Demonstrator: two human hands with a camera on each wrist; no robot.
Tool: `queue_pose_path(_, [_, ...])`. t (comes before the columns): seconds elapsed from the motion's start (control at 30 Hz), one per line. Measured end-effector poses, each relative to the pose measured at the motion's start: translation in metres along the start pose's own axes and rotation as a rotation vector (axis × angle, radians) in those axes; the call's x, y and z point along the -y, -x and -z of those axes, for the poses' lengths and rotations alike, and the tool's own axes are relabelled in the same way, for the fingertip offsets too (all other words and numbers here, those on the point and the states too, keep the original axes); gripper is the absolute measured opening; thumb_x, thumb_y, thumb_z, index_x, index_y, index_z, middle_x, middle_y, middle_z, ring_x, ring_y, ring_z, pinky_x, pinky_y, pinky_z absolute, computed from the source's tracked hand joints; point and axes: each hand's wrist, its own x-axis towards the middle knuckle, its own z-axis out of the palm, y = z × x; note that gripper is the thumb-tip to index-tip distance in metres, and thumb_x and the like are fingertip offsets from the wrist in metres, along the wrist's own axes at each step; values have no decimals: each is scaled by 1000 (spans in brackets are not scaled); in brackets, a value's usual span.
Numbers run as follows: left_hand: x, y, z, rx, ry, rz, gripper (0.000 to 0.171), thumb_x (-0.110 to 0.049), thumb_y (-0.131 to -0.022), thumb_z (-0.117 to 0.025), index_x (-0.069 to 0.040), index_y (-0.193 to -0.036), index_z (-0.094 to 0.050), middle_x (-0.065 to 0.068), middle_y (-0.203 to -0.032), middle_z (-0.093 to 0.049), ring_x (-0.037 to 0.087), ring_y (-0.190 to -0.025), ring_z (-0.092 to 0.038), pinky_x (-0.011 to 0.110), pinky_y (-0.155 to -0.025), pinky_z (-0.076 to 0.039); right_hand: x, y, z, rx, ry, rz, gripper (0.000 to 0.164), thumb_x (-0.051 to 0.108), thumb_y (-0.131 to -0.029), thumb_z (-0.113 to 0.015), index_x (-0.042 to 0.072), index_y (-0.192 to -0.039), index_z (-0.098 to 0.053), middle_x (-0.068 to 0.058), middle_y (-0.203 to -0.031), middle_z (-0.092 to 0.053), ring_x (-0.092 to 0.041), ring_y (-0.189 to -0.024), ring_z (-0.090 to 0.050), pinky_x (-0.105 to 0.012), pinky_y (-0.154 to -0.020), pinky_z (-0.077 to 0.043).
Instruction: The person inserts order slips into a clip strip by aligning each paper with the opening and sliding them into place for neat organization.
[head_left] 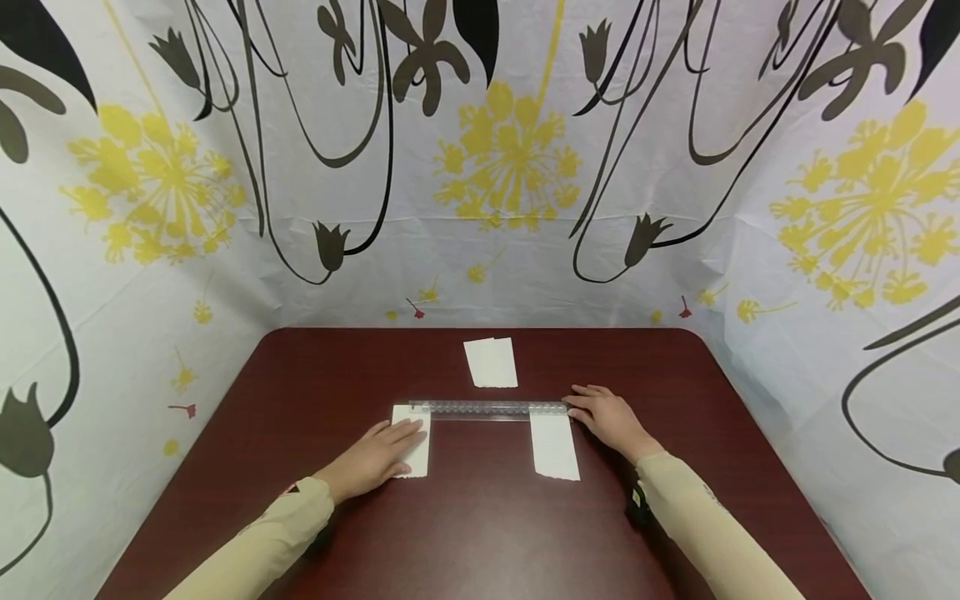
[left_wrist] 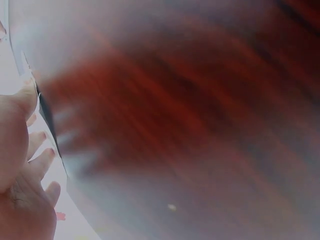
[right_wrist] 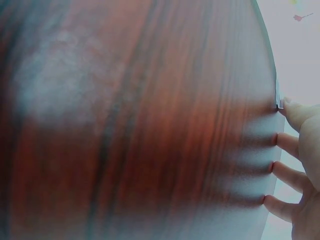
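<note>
In the head view a clear ruler point(head_left: 480, 408) lies across the table, spanning two white paper pieces. My left hand point(head_left: 375, 457) rests flat on the left paper point(head_left: 417, 462), fingers extended toward the ruler's left end and covering part of the sheet. The right paper point(head_left: 555, 448) lies with its top edge under the ruler. At the ruler's right end, my right hand point(head_left: 611, 423) touches it with spread fingers. The right wrist view shows that hand's fingertips point(right_wrist: 272, 167) down on the tabletop, one digit against the ruler's tip point(right_wrist: 279, 97).
Farther back, beyond the ruler, lie more white paper pieces point(head_left: 491, 362), overlapping. The dark red wooden table point(head_left: 480, 533) has rounded far corners. A patterned cloth point(head_left: 517, 275) hangs close around its back and sides.
</note>
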Motion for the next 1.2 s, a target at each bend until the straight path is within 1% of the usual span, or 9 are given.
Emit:
queue_pose_path(0.33, [-7, -9, -2, 28, -40, -1, 59, -35, -95, -60, -7, -146, -48, 14, -153, -47, 32, -141, -47, 59, -112, -38, -1, 0, -1, -5, 1, 10, 38, 31, -99, -59, 14, -132, -65, -17, -145, -55, -42, -133, -51, -58, -101, -49])
queue_pose_path(0.57, [-12, -13, -1, 7, -44, -12, 57, -32, -94, -63, -5, -143, -51, 16, -149, -51, 34, -138, -49, 61, -110, -39, 0, 0, 0, -1, -6, 3, 38, 31, -99, -59, 14, -133, -64, -17, -145, -55, -42, -133, -51, -59, -101, -48])
queue_pose_path(0.7, [-13, -14, -2, 22, -64, -3, 58, -34, -95, -61, -6, -144, -50, 15, -151, -50, 32, -139, -48, 59, -111, -39, 0, 0, 0, -9, -9, 5, 38, 30, -99, -59, 14, -133, -64, -17, -145, -55, -42, -133, -51, -59, -100, -49])
queue_pose_path(0.87, [-12, -13, 2, 44, -67, 8, 60, -35, -95, -62, -7, -146, -48, 14, -153, -47, 32, -141, -46, 59, -113, -37, -1, 0, -1, -9, -7, 5, 38, 31, -99, -59, 14, -133, -64, -17, -145, -55, -42, -133, -51, -58, -100, -49])
queue_pose_path(1.03, [-9, -8, 7, 58, -46, 33, 64, -37, -94, -63, -7, -148, -46, 14, -154, -45, 32, -143, -44, 59, -115, -35, 0, 0, -1, -12, -8, 5, 38, 30, -98, -60, 14, -133, -64, -17, -145, -55, -42, -133, -51, -59, -100, -49])
queue_pose_path(1.2, [-6, -4, 7, 50, -58, 24, 67, -39, -92, -65, -7, -148, -45, 14, -154, -46, 33, -142, -45, 59, -113, -36, 1, 0, 1, -12, -3, 1, 38, 30, -98, -60, 15, -132, -65, -16, -145, -55, -42, -132, -51, -59, -100, -49])
